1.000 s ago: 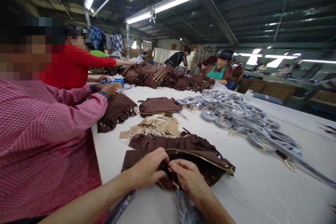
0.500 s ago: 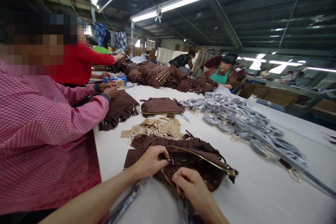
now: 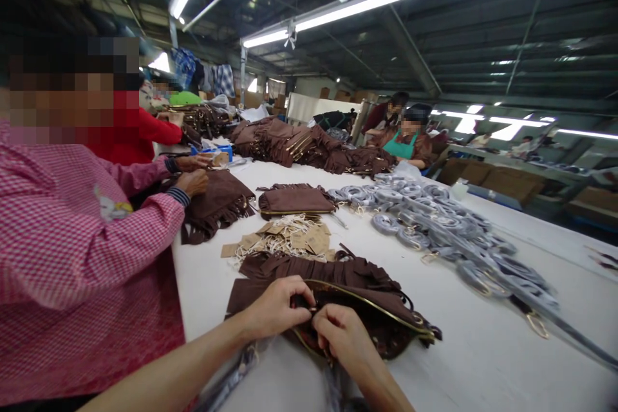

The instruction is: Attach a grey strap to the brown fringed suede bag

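While both hands pinch the brown bag (image 3: 367,306) at its open mouth, left hand (image 3: 275,309) and right hand (image 3: 345,335) should grip close together, steadying the gold rim

Head-worn view, forward and down along the table (image 3: 483,347)

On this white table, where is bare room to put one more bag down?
The table is bare right of the open brown bag held by the left hand and right hand, below the wrapped straps. A narrow strip lies between the paper tags and the straps. The left edge is crowded.
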### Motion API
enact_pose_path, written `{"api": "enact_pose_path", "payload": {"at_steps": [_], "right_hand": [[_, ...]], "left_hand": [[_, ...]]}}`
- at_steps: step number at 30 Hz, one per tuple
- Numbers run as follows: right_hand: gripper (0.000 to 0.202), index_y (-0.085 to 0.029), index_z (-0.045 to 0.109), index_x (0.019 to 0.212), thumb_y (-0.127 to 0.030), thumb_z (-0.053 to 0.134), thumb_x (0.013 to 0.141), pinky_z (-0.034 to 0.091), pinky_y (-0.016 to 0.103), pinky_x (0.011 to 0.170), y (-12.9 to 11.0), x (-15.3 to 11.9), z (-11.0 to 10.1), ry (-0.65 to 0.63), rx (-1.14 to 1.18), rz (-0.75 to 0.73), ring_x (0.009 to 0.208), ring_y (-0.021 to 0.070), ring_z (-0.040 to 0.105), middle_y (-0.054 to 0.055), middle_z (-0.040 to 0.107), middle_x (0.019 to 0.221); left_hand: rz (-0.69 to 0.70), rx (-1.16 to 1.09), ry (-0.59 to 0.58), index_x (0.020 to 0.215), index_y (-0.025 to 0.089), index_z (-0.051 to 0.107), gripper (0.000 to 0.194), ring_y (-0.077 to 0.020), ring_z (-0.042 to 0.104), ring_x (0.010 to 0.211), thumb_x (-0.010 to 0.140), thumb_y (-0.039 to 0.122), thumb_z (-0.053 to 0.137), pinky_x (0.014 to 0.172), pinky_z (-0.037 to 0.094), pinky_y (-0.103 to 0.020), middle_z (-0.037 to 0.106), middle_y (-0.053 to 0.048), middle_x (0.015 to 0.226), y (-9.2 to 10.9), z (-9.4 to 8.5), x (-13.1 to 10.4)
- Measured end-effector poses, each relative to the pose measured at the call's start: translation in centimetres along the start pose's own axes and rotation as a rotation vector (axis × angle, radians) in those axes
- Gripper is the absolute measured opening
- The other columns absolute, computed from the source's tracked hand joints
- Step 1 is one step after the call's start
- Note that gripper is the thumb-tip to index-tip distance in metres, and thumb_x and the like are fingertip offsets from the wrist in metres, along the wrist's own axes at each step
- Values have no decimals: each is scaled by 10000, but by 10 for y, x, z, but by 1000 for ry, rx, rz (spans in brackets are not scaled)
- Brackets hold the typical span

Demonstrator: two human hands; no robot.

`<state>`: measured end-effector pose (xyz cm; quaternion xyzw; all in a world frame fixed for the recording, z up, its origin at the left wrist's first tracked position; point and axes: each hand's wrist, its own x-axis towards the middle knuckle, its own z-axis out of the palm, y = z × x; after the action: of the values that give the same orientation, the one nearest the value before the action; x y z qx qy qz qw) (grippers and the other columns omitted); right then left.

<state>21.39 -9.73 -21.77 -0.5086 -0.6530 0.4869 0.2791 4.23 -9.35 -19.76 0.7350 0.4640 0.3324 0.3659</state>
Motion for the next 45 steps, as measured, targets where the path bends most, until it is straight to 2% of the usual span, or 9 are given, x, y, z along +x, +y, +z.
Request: {"api": "enact_pose_path", "payload": {"at_steps": [6, 9, 14, 21, 29, 33, 37, 42, 45], "right_hand": [[269, -193, 531, 520, -309, 492, 759, 338, 259, 524, -4, -5, -8, 31, -90, -83, 514, 133, 476, -2, 550, 509], [154, -178, 639, 684, -268, 541, 762, 368, 253, 556, -11, -12, -24, 25, -100, -159, 591, 139, 521, -2, 607, 628], [210, -173, 640, 854, -323, 689, 716, 449, 220, 516, -23, -26, -45, -198, 349, 59, 553, 109, 537, -34, 587, 637], [272, -146, 686, 836, -287, 806, 636, 565, 264, 617, -28, -38, -55, -419, 493, 185, 861, 200, 643, 61, 667, 892], [294, -137, 692, 856, -320, 829, 672, 539, 245, 723, -26, -36, -66, -283, 662, 76, 795, 150, 674, 64, 705, 855], [384, -159, 667, 912, -331, 868, 634, 547, 249, 742, -21, -32, -62, -173, 690, 28, 805, 150, 685, 68, 721, 916], [389, -167, 620, 807, -424, 854, 633, 557, 241, 640, -13, -25, -52, -43, 594, 21, 775, 173, 692, 44, 711, 821], [523, -201, 644, 1061, -491, 813, 660, 520, 224, 480, -11, -23, -43, 27, 530, -69, 748, 178, 666, 90, 682, 1063], [442, -187, 660, 930, -567, 741, 721, 433, 180, 389, -9, -22, -44, 156, 576, -113, 558, 105, 578, 44, 676, 862]], "left_hand": [[-50, -19, 68, 695, 164, 685, 162, -151, 564, 762, 777, 176, 546, 705, 408, -251, 593, -3, 752, 4, 9, 2], [47, 34, 117, 681, 174, 664, 152, -169, 569, 875, 786, 155, 555, 806, 414, -270, 624, -26, 886, 15, 3, 0], [224, 159, 179, 661, 178, 625, 172, -174, 560, 898, 802, 130, 539, 815, 418, -284, 625, -44, 913, 47, -6, -10], [-175, -348, -24, 786, 170, 541, 165, -91, 538, 487, 866, 289, 461, 441, 383, -166, 597, 14, 632, 45, 20, -20], [-87, -132, -157, 715, 165, 595, 156, -96, 541, 599, 804, 156, 467, 583, 395, -188, 597, 23, 648, 50, 20, -22], [-177, -302, -135, 770, 158, 598, 156, -97, 531, 567, 811, 230, 467, 506, 384, -182, 613, 5, 684, 43, 27, -17], [-205, -455, -84, 729, 155, 560, 158, -92, 521, 519, 779, 293, 504, 504, 409, -195, 593, 8, 619, 34, 32, -14], [-192, -533, -47, 700, 159, 539, 181, -85, 501, 499, 743, 335, 539, 509, 406, -204, 572, 15, 599, 34, 31, -15], [-189, -586, -13, 701, 156, 539, 204, -87, 506, 500, 721, 358, 560, 512, 407, -210, 579, 8, 607, 33, 29, -14]]}}
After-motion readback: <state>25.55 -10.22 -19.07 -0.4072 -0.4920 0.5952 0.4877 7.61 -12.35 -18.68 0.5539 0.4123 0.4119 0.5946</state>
